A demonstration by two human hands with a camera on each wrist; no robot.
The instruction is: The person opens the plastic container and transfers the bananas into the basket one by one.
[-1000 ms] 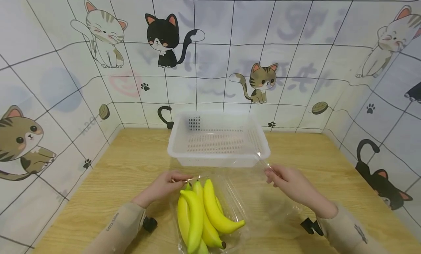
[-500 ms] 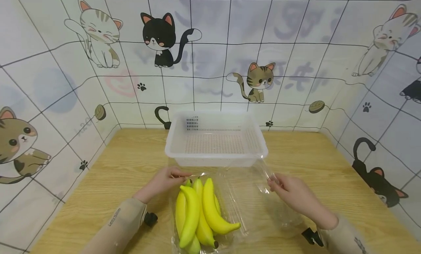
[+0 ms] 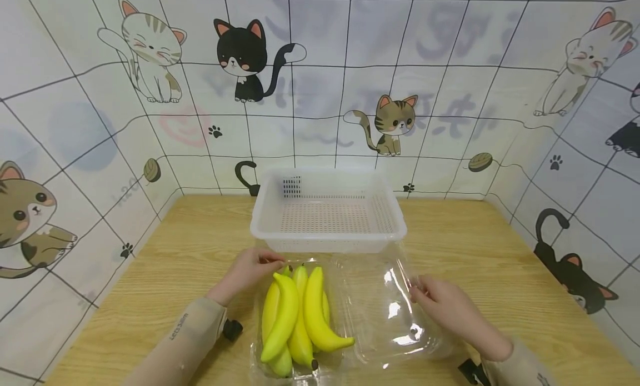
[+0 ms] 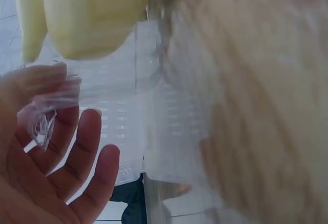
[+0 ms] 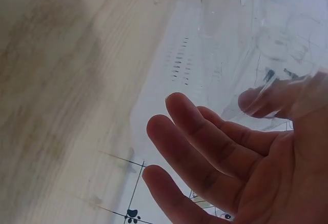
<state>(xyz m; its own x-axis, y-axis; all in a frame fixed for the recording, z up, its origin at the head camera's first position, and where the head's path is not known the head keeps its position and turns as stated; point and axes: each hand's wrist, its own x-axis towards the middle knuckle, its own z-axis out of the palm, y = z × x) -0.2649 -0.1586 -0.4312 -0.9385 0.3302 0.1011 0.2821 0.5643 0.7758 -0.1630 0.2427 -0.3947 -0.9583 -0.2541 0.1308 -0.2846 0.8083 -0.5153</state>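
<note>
A clear plastic clamshell container [image 3: 327, 368] lies unfolded on the table, with several yellow bananas [image 3: 285, 319] in its left half. My left hand [image 3: 250, 272] pinches the rim at that half's far left corner. In the left wrist view, thumb and index finger meet on the clear plastic rim [image 4: 56, 98] while the other fingers hang loosely curved. To the right, the transparent lid [image 3: 380, 314] is folded out low over the table. My right hand [image 3: 445, 302] holds its right edge between thumb and index finger; the other fingers are spread in the right wrist view.
A white perforated plastic basket [image 3: 330, 245] stands behind the container, close to the far wall. The wooden table [image 3: 210, 225] is bordered by walls covered in a cat-print sheet [image 3: 320, 136].
The lid has swung down to the right, from a raised angle to lying low, with my right hand moving down along with it. My left hand has stayed at the container's corner.
</note>
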